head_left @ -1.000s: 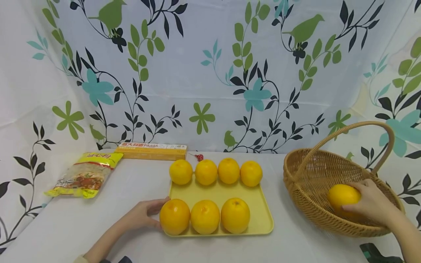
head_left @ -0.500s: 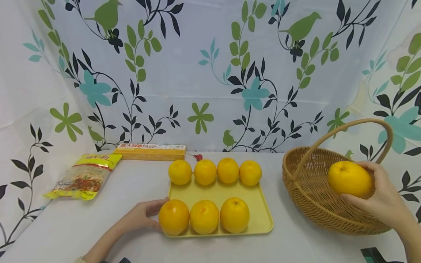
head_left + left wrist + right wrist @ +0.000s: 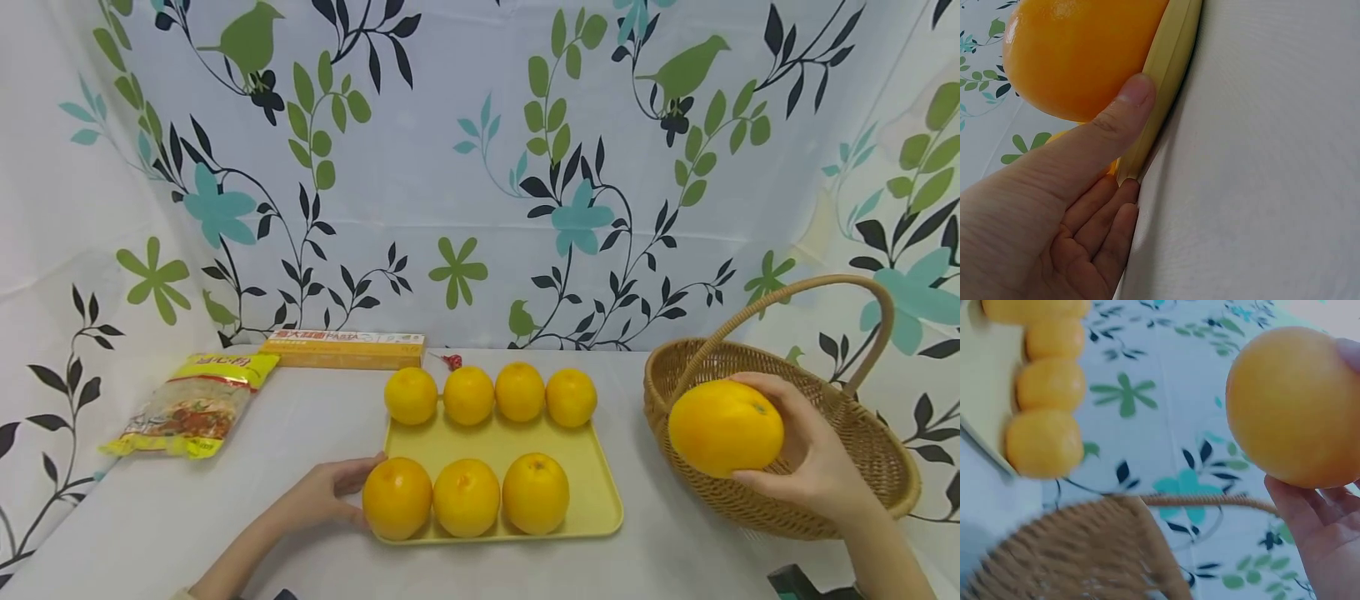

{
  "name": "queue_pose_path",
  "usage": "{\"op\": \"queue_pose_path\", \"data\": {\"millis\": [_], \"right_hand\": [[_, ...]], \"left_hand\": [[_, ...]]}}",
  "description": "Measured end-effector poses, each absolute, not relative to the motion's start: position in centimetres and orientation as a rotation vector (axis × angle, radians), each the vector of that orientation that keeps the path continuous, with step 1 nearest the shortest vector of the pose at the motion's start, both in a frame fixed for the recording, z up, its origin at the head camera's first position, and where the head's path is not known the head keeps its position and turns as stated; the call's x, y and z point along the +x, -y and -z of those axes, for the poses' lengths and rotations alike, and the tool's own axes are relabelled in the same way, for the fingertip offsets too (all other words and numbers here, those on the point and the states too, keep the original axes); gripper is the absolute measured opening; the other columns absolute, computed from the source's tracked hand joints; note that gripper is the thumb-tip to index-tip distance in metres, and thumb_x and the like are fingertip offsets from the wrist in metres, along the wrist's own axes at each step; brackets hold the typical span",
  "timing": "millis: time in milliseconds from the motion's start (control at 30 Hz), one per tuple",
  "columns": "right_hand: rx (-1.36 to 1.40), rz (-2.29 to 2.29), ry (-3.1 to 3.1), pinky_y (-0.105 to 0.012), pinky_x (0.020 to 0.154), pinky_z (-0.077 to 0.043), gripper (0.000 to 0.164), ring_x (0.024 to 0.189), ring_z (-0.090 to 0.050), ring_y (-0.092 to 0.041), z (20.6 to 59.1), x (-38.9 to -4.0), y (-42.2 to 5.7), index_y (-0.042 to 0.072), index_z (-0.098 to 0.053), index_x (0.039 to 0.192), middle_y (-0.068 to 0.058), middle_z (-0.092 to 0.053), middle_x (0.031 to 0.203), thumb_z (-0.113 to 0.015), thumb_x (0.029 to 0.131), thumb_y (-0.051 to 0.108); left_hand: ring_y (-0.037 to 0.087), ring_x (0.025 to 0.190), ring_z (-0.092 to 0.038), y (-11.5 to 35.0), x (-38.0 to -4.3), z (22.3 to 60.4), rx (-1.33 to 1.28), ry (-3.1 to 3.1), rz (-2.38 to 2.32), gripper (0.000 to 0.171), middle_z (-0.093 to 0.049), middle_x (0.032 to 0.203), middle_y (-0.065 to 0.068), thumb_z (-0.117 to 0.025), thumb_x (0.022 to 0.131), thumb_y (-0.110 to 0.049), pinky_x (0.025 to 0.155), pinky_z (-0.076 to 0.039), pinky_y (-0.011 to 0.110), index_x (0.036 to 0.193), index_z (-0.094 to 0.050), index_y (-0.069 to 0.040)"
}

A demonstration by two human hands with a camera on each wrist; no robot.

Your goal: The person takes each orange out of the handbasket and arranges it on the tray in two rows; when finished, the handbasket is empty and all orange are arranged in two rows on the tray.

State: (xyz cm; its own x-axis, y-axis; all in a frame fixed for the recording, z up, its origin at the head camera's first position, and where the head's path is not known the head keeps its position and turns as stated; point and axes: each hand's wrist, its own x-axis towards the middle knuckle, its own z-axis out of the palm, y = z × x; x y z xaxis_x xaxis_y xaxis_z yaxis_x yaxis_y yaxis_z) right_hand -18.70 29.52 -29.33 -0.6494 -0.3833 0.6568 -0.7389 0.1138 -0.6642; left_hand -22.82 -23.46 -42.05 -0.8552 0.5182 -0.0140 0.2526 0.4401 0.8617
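My right hand (image 3: 813,467) grips an orange (image 3: 726,427) in front of the wicker basket (image 3: 675,450), above the table. In the right wrist view that orange (image 3: 1294,406) sits between the thumb and fingers. On the left, my left hand (image 3: 330,493) holds the left near corner of the yellow tray (image 3: 592,492). In the left wrist view its thumb lies along the tray's rim (image 3: 1172,62), with the fingers against the end. Three oranges (image 3: 465,497) line the tray's near side, and a row of several more (image 3: 521,392) lines its far side.
The basket's tall handle (image 3: 795,292) arches over its opening. A yellow noodle bag (image 3: 191,404) lies at the far left, beside a pasta box (image 3: 345,348). A small red item (image 3: 452,362) lies behind the tray. A patterned cloth (image 3: 450,167) hangs at the back.
My right hand has lifted the orange out of the basket and carried it left, toward the tray. The left hand stays at the tray's corner.
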Motion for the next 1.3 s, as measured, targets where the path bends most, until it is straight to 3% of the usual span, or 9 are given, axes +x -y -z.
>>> {"op": "queue_pose_path", "data": {"millis": [233,433,600,933,1300], "right_hand": [[1.231,-1.505,2.215,-0.019,0.094,-0.037,0.088,0.113,-0.043,-0.017,32.0,-19.3,-25.6,-0.009,-0.031,0.128,-0.016,-0.04,0.128,-0.075,0.053,-0.019],[1.369,-1.618,2.231,-0.024,0.098,-0.034,0.083,0.119,-0.038,-0.021,34.5,-20.4,-23.8,-0.007,-0.027,0.131,-0.024,-0.035,0.131,-0.072,0.062,-0.016],[1.185,-1.58,2.408,-0.025,0.094,-0.039,0.078,0.115,-0.043,-0.016,35.6,-20.3,-23.4,0.004,-0.033,0.133,-0.014,-0.04,0.13,-0.076,0.067,0.0],[0.922,-1.494,2.571,-0.03,0.09,-0.043,0.076,0.111,-0.047,-0.014,37.6,-20.7,-23.0,0.014,-0.043,0.128,-0.005,-0.049,0.123,-0.082,0.062,0.017],[0.947,-1.467,2.618,-0.037,0.089,-0.045,0.076,0.111,-0.046,-0.021,39.5,-21.5,-22.9,0.006,-0.04,0.129,-0.01,-0.047,0.124,-0.08,0.065,0.02]], "left_hand": [[0.031,0.118,-0.042,23.5,-22.7,42.0,0.662,-2.415,-1.39,0.078,-0.039,0.134,0.017,-0.079,0.066,-0.024,0.095,-0.038,0.038,0.13,-0.043,0.002],[0.031,0.118,-0.042,23.5,-22.7,42.4,0.644,-2.403,-1.4,0.078,-0.039,0.134,0.018,-0.079,0.066,-0.024,0.095,-0.037,0.041,0.13,-0.043,0.002],[0.033,0.117,-0.042,23.4,-22.7,42.6,0.667,-2.388,-1.413,0.078,-0.039,0.133,0.019,-0.079,0.066,-0.023,0.095,-0.038,0.039,0.129,-0.042,0.004],[0.032,0.116,-0.044,23.7,-22.9,42.6,0.677,-2.412,-1.4,0.08,-0.039,0.133,0.019,-0.08,0.063,-0.024,0.094,-0.038,0.038,0.129,-0.043,0.004],[0.031,0.117,-0.042,23.7,-22.9,42.4,0.672,-2.407,-1.408,0.081,-0.038,0.134,0.018,-0.08,0.063,-0.025,0.095,-0.038,0.038,0.13,-0.043,0.002]]}}
